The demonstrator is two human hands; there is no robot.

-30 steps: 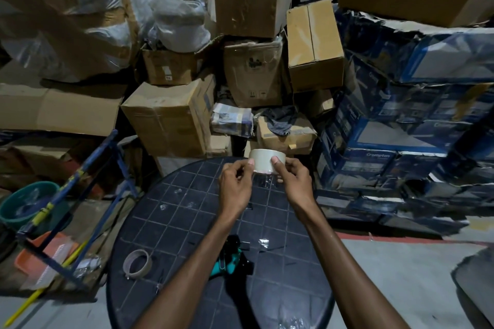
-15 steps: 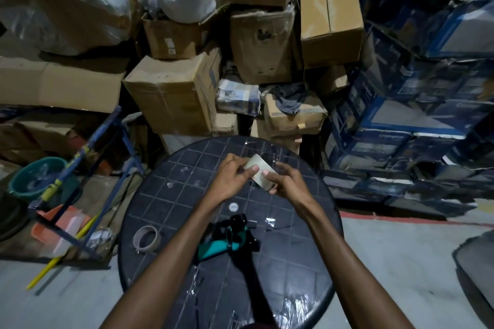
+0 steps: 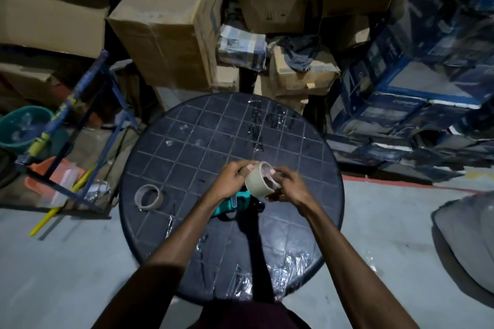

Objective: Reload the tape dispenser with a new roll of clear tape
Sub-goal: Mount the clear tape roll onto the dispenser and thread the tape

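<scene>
Both my hands hold a new roll of clear tape (image 3: 256, 181) above the round dark table (image 3: 187, 147). My left hand (image 3: 234, 179) grips its left side. My right hand (image 3: 287, 187) grips the right side, with fingers reaching into the roll's open core, which faces up and right. Just below the roll lies the teal and black tape dispenser (image 3: 232, 204), mostly hidden by my left wrist and the roll. An empty cardboard tape core (image 3: 148, 197) lies flat on the table's left part.
Scraps of clear tape (image 3: 256, 125) stick to the tabletop at the far side and near edge. Cardboard boxes (image 3: 165, 37) and blue cartons (image 3: 417, 88) are stacked behind the table. A blue metal frame (image 3: 80, 93), green tub (image 3: 21, 125) and yellow pole stand on the left.
The camera tilted down and the hands drew the roll closer to me, over the dispenser. The roll has turned so its open core now shows.
</scene>
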